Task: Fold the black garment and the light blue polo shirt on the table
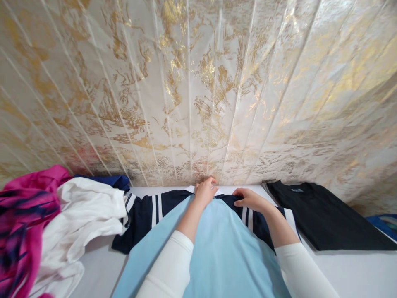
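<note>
A light blue shirt (223, 248) with navy sleeves striped in white (145, 215) lies spread flat on a white surface in front of me. My left hand (204, 191) rests at its collar near the wall, fingers curled and pinching the fabric. My right hand (249, 198) lies just to the right on the navy shoulder, fingers closed on the cloth at the neckline. Both forearms wear white sleeves.
A folded black garment (322, 219) lies at the right. A heap of clothes sits at the left: white cloth (80, 215), pink patterned cloth (21, 215), a bit of blue (114, 181). A gold-and-white marbled wall (198, 91) stands straight ahead.
</note>
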`<state>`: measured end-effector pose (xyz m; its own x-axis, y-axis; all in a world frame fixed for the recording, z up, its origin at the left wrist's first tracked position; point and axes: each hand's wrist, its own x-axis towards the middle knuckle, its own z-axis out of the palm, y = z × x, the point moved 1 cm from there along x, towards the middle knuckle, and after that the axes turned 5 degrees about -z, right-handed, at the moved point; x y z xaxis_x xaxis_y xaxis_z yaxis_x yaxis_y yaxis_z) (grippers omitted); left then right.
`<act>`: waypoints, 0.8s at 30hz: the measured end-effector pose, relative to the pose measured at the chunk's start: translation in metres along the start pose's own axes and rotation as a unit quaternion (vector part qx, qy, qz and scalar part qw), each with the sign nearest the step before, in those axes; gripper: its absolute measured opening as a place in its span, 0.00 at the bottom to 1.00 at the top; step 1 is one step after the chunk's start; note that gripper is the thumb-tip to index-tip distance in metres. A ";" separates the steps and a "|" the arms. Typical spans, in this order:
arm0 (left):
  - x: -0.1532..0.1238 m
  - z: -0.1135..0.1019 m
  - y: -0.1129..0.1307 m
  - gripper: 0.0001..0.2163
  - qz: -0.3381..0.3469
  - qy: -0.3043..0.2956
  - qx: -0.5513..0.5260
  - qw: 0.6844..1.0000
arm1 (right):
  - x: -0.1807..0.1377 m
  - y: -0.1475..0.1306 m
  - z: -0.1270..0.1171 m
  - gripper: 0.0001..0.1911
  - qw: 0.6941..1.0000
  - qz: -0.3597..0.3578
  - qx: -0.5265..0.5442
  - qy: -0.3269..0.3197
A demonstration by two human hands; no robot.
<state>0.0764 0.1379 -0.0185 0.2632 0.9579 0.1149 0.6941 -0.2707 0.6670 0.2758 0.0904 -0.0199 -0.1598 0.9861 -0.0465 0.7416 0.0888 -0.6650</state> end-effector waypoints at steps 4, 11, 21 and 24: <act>0.005 -0.002 -0.002 0.09 -0.003 0.040 -0.065 0.997 | -0.007 -0.001 -0.007 0.11 1.000 0.017 -0.026 -0.006; 0.000 -0.001 0.000 0.09 -0.003 0.064 -0.100 0.993 | -0.014 0.015 -0.024 0.07 0.993 0.061 -0.096 0.020; -0.002 0.016 -0.007 0.11 0.017 0.048 -0.004 0.999 | -0.011 0.032 -0.030 0.12 0.953 0.196 -0.226 0.053; -0.002 0.014 -0.005 0.08 0.045 0.068 0.024 0.996 | -0.012 0.028 -0.028 0.13 0.945 0.211 -0.246 0.045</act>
<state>0.0819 0.1361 -0.0325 0.2342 0.9330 0.2732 0.7042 -0.3565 0.6140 0.3166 0.0850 -0.0176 0.2572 0.9544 -0.1515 0.9436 -0.2818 -0.1736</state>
